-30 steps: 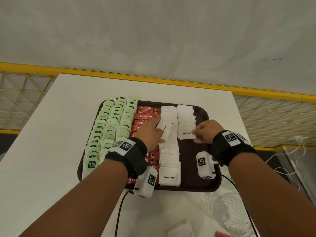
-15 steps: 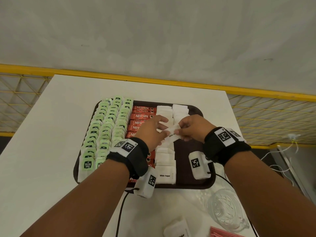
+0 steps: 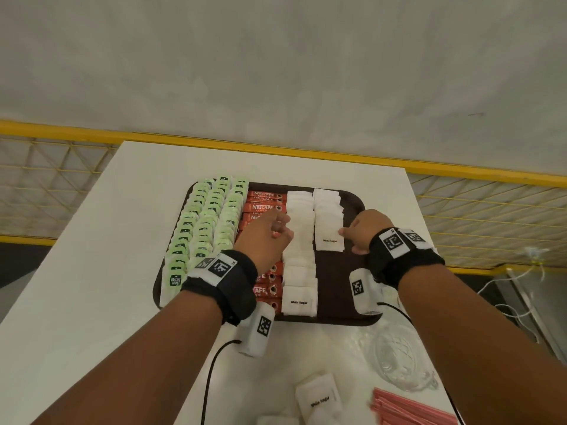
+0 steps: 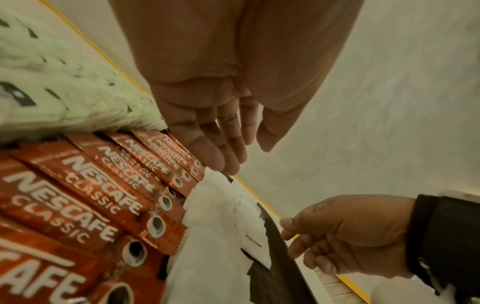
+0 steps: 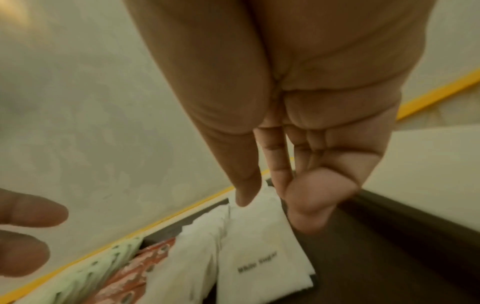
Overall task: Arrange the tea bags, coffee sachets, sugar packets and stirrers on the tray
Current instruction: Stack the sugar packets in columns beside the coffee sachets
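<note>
A dark brown tray (image 3: 337, 315) holds rows of green tea bags (image 3: 202, 228), red coffee sachets (image 3: 265, 207) and two columns of white sugar packets (image 3: 299, 262). The nearest packet of the right column (image 3: 329, 240) lies flat, printed side up. My right hand (image 3: 352, 237) is at that packet's right edge, thumb and forefinger stretched toward it (image 5: 259, 257), holding nothing. My left hand (image 3: 277, 230) hovers over the seam between sachets and the left sugar column, fingers relaxed and empty (image 4: 228, 144).
Loose sugar packets (image 3: 319, 400) and pink stirrers (image 3: 411, 409) lie on the white table near me. A clear glass dish (image 3: 399, 360) sits by the tray's near right corner. A yellow rail (image 3: 276, 148) runs behind the table's far edge.
Half a second ago both hands held one sugar packet between them. It now lies at the front of the right column and the hands have drawn apart.
</note>
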Demonstrator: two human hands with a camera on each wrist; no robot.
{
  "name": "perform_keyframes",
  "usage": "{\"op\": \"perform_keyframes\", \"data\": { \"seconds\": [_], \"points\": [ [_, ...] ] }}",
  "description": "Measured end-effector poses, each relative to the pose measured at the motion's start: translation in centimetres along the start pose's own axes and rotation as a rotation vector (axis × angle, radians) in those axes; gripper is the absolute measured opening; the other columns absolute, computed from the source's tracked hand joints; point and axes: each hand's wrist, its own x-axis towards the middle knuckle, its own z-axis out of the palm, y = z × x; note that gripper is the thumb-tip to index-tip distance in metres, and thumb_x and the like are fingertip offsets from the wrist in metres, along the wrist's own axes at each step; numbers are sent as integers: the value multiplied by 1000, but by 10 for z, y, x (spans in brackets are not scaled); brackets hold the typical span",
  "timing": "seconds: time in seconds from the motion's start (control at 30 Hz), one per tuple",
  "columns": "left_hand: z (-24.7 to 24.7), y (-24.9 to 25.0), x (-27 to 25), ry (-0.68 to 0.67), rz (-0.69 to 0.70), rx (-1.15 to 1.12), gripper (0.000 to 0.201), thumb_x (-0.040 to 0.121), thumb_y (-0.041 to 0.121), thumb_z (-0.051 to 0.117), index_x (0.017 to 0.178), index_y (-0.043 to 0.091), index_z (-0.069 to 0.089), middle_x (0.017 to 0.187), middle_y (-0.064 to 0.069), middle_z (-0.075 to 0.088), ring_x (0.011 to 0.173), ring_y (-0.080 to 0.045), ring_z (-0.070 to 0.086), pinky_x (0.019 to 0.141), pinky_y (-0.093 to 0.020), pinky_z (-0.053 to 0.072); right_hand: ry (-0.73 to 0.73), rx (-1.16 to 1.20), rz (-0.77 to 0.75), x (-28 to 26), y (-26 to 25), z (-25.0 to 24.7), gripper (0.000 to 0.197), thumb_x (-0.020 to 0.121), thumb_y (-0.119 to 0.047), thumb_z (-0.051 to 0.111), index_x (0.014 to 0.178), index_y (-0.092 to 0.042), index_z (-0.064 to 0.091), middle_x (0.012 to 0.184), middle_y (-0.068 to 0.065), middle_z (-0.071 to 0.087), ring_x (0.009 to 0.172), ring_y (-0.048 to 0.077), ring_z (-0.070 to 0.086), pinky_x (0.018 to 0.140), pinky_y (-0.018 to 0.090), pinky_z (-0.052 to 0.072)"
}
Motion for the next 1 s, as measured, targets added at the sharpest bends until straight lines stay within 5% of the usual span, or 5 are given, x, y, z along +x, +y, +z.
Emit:
{"op": "perform_keyframes", "data": {
  "seconds": [0.17,0.3,0.47,0.8,1.0],
  "points": [
    [-10,16,-46,-56,33,148,21,97,28,54,118,22,59,108,5,63,98,-12,61,89,-30,52,19,200,-145,-60,-14,-25,35,90,-38,63,96,-4,67,98,17,70,92,32,68,86,45,55],
    [-17,23,-94,-92,56,221,17,98,29,55,111,22,63,105,6,63,94,-10,60,84,-26,49,26,199,-344,-136,-24,-35,26,90,-43,62,93,-17,62,78,-2,61,64,14,64,65,29,52],
    [-17,9,-162,-116,54,277,6,96,27,56,100,27,61,93,13,61,85,-8,59,72,-20,46,-81,195,-469,-213,-6,2,22,87,-37,67,94,-17,65,82,-6,61,70,12,62,64,25,50],
    [2,-40,-249,-76,-89,371,12,95,27,59,104,23,65,106,5,64,84,-11,58,73,-18,42,-233,-70,-374,-273,64,119,31,91,-34,62,115,-15,59,116,4,61,109,21,57,88,29,44],
    [44,-50,-262,-139,-188,432,43,96,33,57,136,20,48,135,-2,52,112,-18,57,98,-31,44,-119,-21,-268,-271,65,155,52,91,-42,57,133,-14,45,130,8,50,117,27,53,96,37,47]
  ]
}}
